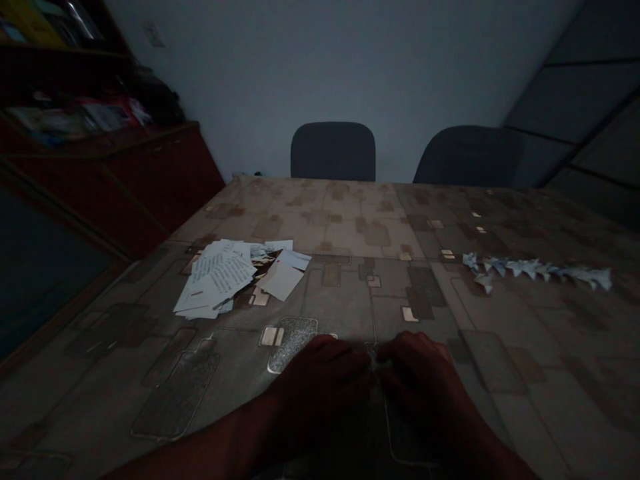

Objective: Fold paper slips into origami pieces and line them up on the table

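Both hands meet low in the middle of the dim view, over the near part of the patterned tablecloth [340, 300]. My left hand [327, 373] has its fingers bent toward the right, closed at a small pale piece [373, 357]. From the other side, my right hand [420, 373] pinches at the same piece, which looks like paper and is mostly hidden between the fingertips. Beyond my left hand lies a spread pile of printed papers [220, 277], with plain cards [283, 279] at its right edge. A row of small folded paper pieces [535, 269] stretches across the right side.
Two dark chairs [333, 152] [467, 157] stand at the far table edge, before a pale wall. A reddish cabinet [155, 180] with cluttered shelves is at the left.
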The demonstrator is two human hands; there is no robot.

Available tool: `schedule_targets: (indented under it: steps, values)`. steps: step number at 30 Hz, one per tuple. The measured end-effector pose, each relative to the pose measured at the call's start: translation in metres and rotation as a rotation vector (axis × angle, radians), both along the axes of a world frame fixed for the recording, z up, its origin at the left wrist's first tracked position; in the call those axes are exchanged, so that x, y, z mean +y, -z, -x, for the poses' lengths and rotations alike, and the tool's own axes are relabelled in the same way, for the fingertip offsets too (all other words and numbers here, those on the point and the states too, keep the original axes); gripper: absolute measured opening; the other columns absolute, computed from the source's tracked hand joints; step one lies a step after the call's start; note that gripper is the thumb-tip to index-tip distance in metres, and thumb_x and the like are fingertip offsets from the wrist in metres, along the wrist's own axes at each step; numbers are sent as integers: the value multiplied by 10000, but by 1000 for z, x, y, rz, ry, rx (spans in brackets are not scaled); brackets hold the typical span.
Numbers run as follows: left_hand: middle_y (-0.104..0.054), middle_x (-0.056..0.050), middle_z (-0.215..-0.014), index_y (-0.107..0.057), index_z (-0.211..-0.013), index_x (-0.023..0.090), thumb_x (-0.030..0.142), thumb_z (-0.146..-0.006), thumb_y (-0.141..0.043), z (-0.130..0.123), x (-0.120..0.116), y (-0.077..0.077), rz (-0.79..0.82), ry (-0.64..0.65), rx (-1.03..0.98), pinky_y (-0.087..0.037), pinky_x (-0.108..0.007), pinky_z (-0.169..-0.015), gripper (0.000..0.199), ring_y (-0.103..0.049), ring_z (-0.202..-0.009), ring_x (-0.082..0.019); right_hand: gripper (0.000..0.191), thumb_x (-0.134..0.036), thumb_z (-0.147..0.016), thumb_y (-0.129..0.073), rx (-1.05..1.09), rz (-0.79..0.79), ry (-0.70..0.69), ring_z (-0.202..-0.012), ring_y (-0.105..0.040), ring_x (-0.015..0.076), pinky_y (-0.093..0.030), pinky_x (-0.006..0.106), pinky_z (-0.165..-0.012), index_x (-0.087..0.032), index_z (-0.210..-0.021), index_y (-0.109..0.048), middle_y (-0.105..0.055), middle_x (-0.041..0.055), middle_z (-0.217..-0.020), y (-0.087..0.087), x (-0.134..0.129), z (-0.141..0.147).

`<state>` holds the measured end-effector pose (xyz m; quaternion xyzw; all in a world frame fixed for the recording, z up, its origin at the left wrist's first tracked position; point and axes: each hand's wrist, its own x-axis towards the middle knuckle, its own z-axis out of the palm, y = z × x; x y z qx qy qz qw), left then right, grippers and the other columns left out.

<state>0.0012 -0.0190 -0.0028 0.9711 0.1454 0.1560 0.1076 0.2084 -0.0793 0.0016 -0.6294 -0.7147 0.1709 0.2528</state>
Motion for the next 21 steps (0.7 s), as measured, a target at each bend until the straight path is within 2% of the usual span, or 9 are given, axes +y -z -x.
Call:
schedule_targets:
  steps: [4,15,21]
  values:
    - [-650,-74,-1123,-533,-1166,161,159,-976,-434,3,0,1,-15,-2,-47,-443,-360,-830,215,-570,-938,-195,80,-149,-790,-577,-6,-8,25,-715,-551,205,-364,344,-678,-224,-773,-598,-608,9,-731,0,1,2]
    - [-643,-78,-1140,-562,-1113,158,143,-960,-454,4,-1,4,-11,-3,-61,-456,-370,-842,188,-567,-974,-199,92,-157,-790,-589,-121,-19,26,-682,-517,208,-329,344,-645,-207,-720,-555,-576,16,-698,3,5,5]
    - [-659,-75,-1083,-562,-1115,176,185,-977,-428,2,0,0,-49,-5,-38,-465,-362,-813,192,-581,-933,-197,98,-147,-765,-597,-137,-42,39,-670,-525,205,-338,342,-644,-219,-714,-554,-584,9,-686,0,5,6]
